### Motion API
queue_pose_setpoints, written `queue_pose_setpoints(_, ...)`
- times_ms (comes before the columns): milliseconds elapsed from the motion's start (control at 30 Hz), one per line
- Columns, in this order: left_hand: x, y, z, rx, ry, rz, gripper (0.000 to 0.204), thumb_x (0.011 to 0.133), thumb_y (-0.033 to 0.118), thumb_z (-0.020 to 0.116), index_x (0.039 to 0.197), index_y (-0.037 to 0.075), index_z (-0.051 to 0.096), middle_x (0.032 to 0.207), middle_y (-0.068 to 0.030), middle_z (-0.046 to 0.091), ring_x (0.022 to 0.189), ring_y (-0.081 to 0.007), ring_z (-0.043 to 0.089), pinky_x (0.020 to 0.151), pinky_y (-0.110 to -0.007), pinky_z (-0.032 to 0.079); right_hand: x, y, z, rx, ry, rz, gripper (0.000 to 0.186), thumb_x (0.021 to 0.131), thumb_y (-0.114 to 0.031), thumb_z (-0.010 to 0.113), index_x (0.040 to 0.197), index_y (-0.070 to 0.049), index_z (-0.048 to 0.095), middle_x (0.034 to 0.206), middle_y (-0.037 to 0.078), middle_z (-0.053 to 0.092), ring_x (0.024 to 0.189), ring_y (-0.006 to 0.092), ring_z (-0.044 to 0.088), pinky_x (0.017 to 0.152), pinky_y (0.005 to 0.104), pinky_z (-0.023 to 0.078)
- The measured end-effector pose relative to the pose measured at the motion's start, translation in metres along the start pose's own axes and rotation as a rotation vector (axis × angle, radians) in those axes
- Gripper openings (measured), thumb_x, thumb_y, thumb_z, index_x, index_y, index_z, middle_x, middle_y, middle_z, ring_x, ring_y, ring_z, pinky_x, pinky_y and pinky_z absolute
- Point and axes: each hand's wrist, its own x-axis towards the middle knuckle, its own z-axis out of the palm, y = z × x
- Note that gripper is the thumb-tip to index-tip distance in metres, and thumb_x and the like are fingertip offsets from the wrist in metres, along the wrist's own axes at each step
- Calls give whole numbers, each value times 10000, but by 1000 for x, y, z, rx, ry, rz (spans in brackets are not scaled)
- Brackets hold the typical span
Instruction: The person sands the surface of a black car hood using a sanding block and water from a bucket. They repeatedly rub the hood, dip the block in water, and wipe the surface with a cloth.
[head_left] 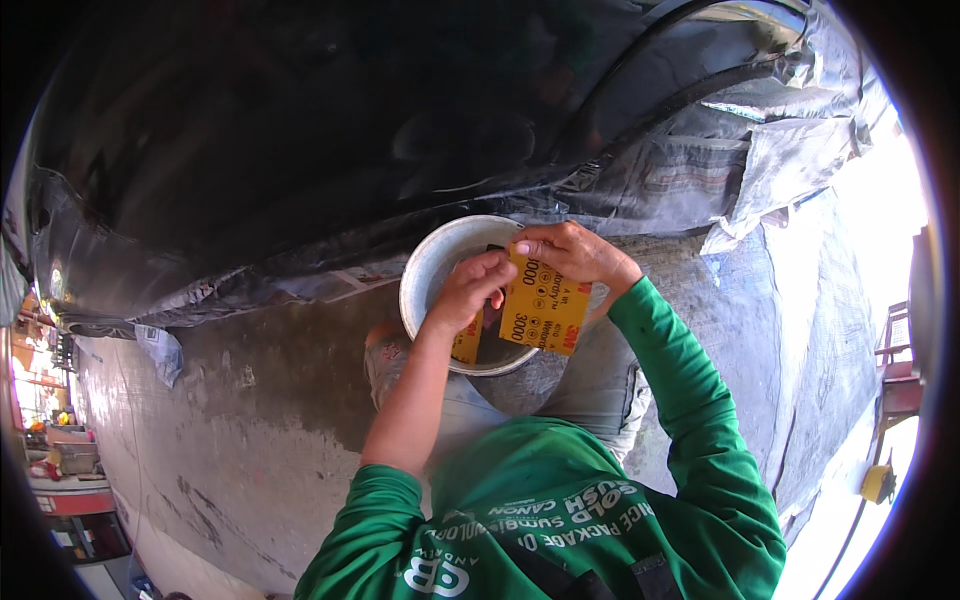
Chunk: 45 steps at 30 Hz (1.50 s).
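A sheet of sandpaper with a yellow printed backing hangs tilted over the bucket's right side. My right hand pinches its top edge between thumb and fingers. At the sheet's upper left edge, the curled fingers of my left hand close on it, their tips partly hidden. Below both hands stands a round pale bucket between my knees. Another yellow-backed piece shows at the bucket's lower left, partly behind my left wrist. Something dark, perhaps a sandpaper face or water, lies beside it.
A glossy black vehicle body fills the far side, its lower edge lined with masking paper. The concrete floor is partly wet. Shelving with a red edge stands at far left, a yellow object with a cable at far right.
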Motion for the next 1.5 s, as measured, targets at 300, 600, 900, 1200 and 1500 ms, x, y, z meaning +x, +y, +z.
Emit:
queue_pose_setpoints(300,14,15,43,-792,471,201,205,1004,35,702,1187,45,612,1111,-113,743,964,-221,776,793,-402,706,-14,40,32,1121,142,79,792,1082,-554,531,1636,-33,312,1474,234,594,1314,357,638,1042,531,554)
queue_pose_setpoints(600,4,7,9,-429,531,128,83,1012,109,733,1041,44,690,990,-65,770,918,-138,763,788,-314,647,-7,29,13,640,434,110,197,1042,-161,707,1098,26,737,998,56,766,897,89,679,817,280,555)
queue_pose_setpoints(900,4,16,6,-620,529,84,166,1042,212,678,1087,58,722,1071,-111,786,958,-206,780,806,-367,639,-3,42,16,1083,432,63,242,1086,-223,635,1035,0,713,975,54,738,884,133,697,799,302,560)
queue_pose_setpoints(1200,12,23,-8,-618,429,117,195,1048,234,706,1120,60,757,1033,-94,800,905,-201,781,806,-381,646,-4,41,14,1167,310,54,337,1119,-283,545,1159,25,677,1066,154,776,939,246,788,845,419,656)
queue_pose_setpoints(1500,6,31,-8,-773,300,61,797,1057,714,451,1158,-25,731,1061,-137,789,1007,-218,745,965,-387,556,-1,49,16,1318,281,150,862,1066,-738,351,1189,52,674,1096,210,782,949,320,790,877,500,642)
